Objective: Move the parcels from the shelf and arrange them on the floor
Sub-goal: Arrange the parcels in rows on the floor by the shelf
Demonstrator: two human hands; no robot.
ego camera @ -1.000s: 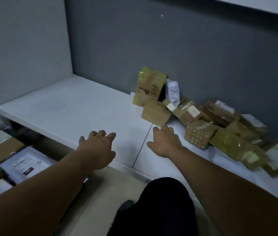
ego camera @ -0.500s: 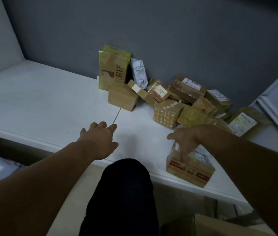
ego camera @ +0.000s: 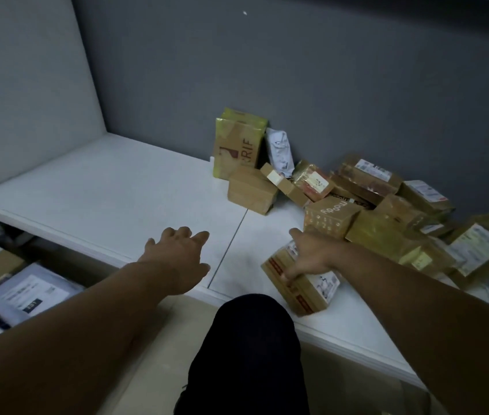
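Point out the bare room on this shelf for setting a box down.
Free: the left half of the white shelf, from the side wall to the tall yellow-taped box. Crowded: the right back, piled with parcels, and the front edge where the right hand grips a box.

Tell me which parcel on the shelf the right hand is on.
The red-striped box at the front edge of the shelf, gripped by the right hand. It sits apart from the pile behind.

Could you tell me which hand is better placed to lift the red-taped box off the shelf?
The right hand: it lies on the red-taped box, thumb down its near side. The left hand is open over bare shelf.
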